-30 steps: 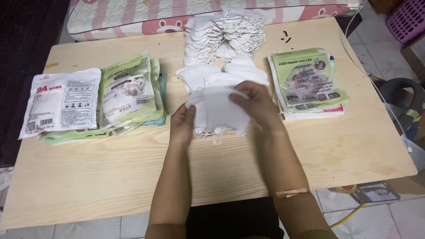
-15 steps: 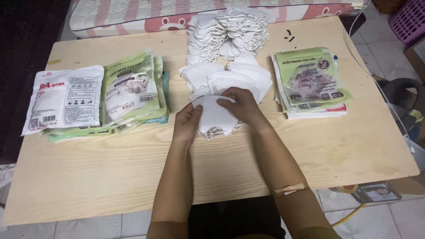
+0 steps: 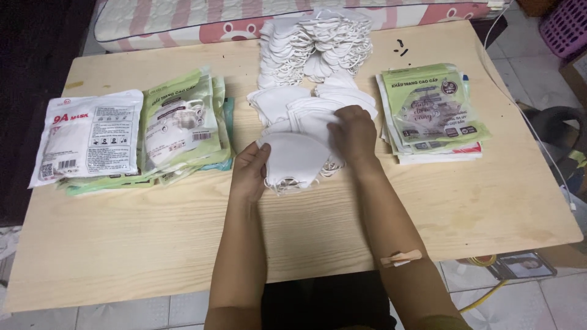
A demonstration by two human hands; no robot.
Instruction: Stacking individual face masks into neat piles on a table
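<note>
My left hand [image 3: 249, 170] grips the left edge of a small stack of white folded face masks [image 3: 295, 160] lying on the wooden table [image 3: 153, 232]. My right hand [image 3: 353, 133] rests on top of the stack's right side, fingers curled over the masks. Just behind them lie a few loose white masks [image 3: 278, 101], and further back a big heap of white masks [image 3: 315, 46] with ear loops.
A pile of flat green-printed packets [image 3: 431, 110] lies to the right. At the left lie packed mask bags, green [image 3: 180, 122] and white [image 3: 88, 137]. A striped mattress [image 3: 183, 15] borders the table's far edge. A purple basket [image 3: 565, 27] stands on the floor at the right.
Both hands have stayed on the mask stack, shifting it slightly; my right hand now lies higher on its right side. The camera view moved a little.
</note>
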